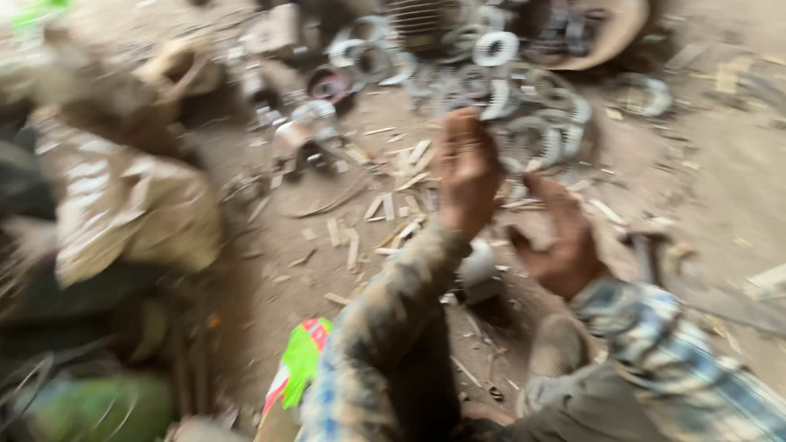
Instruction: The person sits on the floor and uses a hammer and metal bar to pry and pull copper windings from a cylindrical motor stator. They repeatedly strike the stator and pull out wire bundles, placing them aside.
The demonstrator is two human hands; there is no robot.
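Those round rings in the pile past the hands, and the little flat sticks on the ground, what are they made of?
The rings look like metal: silvery grey with pale shiny patches, some toothed along the edge, though blur hides detail. The little sticks look like wood chips: pale tan, matte, flat and splintery, scattered on the dusty ground. Neither the left hand nor the right hand clearly holds anything.

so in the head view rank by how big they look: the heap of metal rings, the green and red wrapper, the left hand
1. heap of metal rings
2. and 3. green and red wrapper and left hand: they look alike, and blur and nearness leave the order unsure.
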